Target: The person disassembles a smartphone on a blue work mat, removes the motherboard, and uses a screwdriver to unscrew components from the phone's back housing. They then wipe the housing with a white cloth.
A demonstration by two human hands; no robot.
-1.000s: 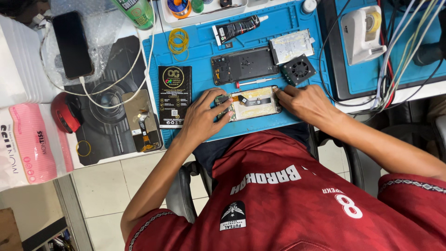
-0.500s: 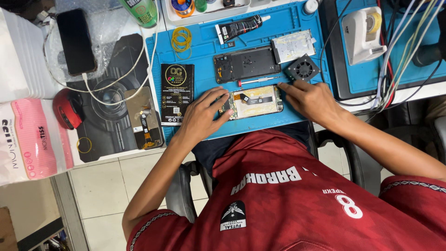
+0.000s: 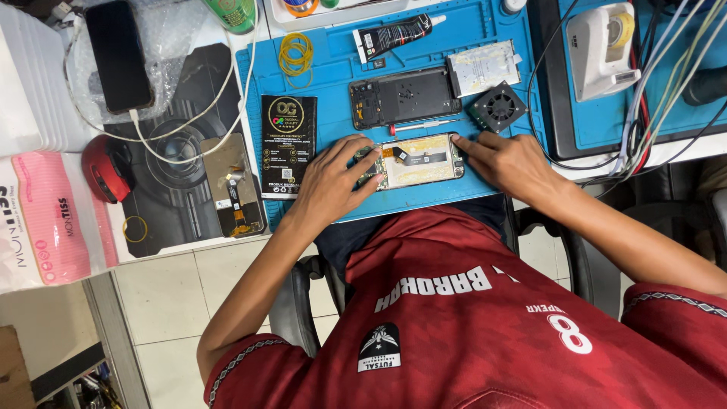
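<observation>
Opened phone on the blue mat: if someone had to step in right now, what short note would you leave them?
Left hand: fingers rest on the left end of the opened phone, holding nothing else.
Right hand: fingertips press the phone's right end.
The phone lies flat on the blue mat, insides up, with an orange ribbon cable across it.
Above it: a dark phone frame, a thin red-handled tool, a small black fan, a metal plate, a glue tube.
Done: phone is open, parts laid out.
Left: it is not closed up yet.

Blue repair mat (image 3: 333, 79) under both hands; black-and-gold packet (image 3: 288, 148) beside left hand (image 3: 329, 185); yellow rubber bands (image 3: 295, 54) beyond it.
</observation>
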